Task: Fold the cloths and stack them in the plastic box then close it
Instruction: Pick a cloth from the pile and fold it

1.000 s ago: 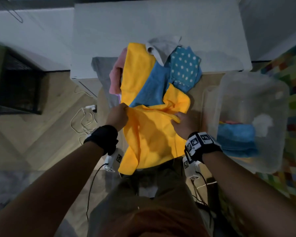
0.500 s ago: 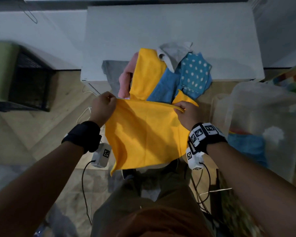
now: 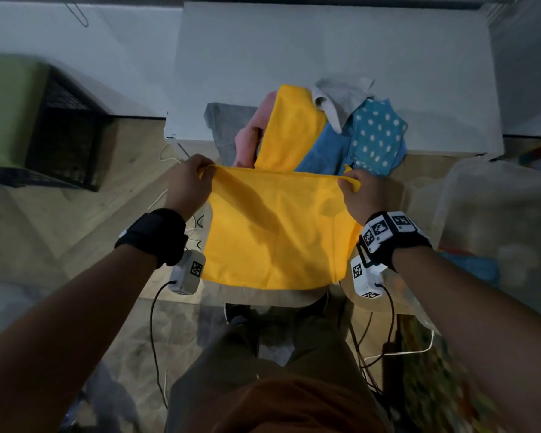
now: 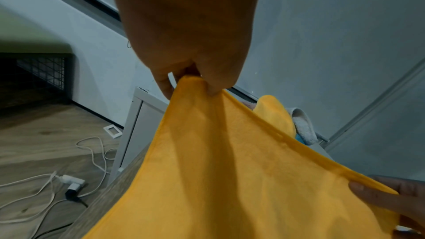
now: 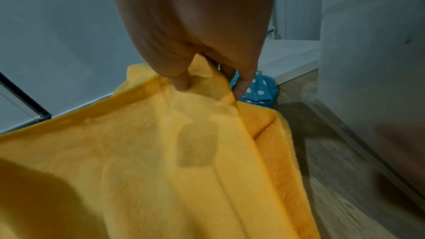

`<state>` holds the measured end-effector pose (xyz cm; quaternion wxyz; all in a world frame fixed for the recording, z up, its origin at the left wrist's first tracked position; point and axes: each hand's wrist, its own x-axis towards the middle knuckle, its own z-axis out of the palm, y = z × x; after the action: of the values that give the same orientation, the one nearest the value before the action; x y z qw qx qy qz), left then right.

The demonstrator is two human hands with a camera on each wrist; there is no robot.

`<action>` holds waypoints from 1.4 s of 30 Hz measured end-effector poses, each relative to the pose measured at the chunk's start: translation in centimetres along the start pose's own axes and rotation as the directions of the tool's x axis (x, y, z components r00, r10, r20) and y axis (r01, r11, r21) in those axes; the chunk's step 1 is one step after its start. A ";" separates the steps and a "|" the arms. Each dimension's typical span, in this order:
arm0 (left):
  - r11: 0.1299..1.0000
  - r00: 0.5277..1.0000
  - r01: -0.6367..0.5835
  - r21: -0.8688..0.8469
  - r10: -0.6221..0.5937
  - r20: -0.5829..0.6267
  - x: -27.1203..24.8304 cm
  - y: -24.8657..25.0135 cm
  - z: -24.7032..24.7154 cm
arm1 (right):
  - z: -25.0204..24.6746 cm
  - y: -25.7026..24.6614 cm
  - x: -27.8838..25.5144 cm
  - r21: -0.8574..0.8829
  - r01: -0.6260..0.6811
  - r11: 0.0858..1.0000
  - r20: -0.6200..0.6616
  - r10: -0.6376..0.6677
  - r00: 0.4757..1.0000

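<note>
In the middle of the head view a yellow cloth [image 3: 275, 232] hangs spread out between two hands. The left hand [image 3: 186, 185] pinches its upper left corner with curled fingers; the left wrist view shows the thumb and fingertips [image 4: 212, 86] closed on the hem. The right hand [image 3: 361, 195] pinches the upper right corner, and in the right wrist view a bunch of the fabric is caught between its thumb [image 5: 181, 81] and fingers. The top edge runs taut and nearly level from hand to hand, and the rest drops freely toward the lower middle of the frame.

Just above the held cloth, on the near edge of a white table [image 3: 325, 51], lies a pile of cloths: another yellow piece [image 3: 289, 126], a pink one [image 3: 247, 139], a grey one [image 3: 341, 95], a plain blue one [image 3: 322, 151] and a blue one with white dots [image 3: 377, 132].

At the right edge stands a clear plastic box [image 3: 494, 214], blurred, with blue fabric [image 3: 472, 267] showing through its wall. A black wire crate [image 3: 60, 142] sits at the upper left, and white cables [image 4: 92, 154] trail over the wooden floor.
</note>
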<state>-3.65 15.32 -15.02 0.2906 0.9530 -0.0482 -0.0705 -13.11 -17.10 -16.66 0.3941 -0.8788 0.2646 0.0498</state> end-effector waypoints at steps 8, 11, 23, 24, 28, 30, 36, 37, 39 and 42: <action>0.981 0.989 0.110 -0.162 -0.124 -0.078 -0.2 1.7 -0.5 | -1.2 -0.8 -0.6 0.189 -0.133 0.973 0.050 0.125 0.991; 0.964 0.992 0.107 -0.245 -0.120 -0.039 -0.5 3.2 -0.7 | -1.4 -2.3 -1.8 0.267 -0.102 0.958 0.112 0.074 0.991; 0.941 0.989 -0.046 -0.335 0.091 0.120 -4.2 12.8 -1.0 | 0.1 -12.5 -6.3 0.460 -0.081 0.884 0.310 -0.074 0.948; 0.939 0.988 -0.061 -0.337 0.104 0.110 -4.4 12.5 -1.3 | 0.1 -12.6 -6.4 0.468 -0.060 0.882 0.281 -0.084 0.956; 0.925 0.984 -0.119 -0.361 0.160 0.085 -5.7 12.0 -2.6 | -0.1 -12.7 -7.1 0.458 -0.005 0.889 0.242 -0.119 0.963; 0.904 0.977 -0.131 -0.406 0.188 0.103 -6.3 12.6 -3.1 | -0.1 -13.1 -7.3 0.493 -0.042 0.869 0.290 -0.118 0.950; 0.877 0.950 -0.180 -0.445 0.273 0.155 -6.5 12.5 -4.8 | -1.8 -14.2 -8.3 0.665 -0.139 0.733 0.379 -0.172 0.909; 0.881 0.947 -0.182 -0.436 0.276 0.163 -6.4 12.2 -5.0 | -2.1 -14.2 -8.5 0.658 -0.131 0.742 0.388 -0.184 0.903; 0.891 0.948 -0.183 -0.415 0.271 0.165 -6.3 12.0 -5.3 | -2.5 -14.3 -8.7 0.645 -0.114 0.756 0.395 -0.202 0.896; 0.900 0.954 -0.213 -0.381 0.276 0.118 -6.3 12.5 -6.1 | -2.9 -14.3 -8.7 0.604 -0.006 0.797 0.298 -0.219 0.929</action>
<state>-9.54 9.17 -2.36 0.4633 0.8595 -0.1783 -0.1216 -13.63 -7.62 -2.57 0.6924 -0.7007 0.1411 0.0986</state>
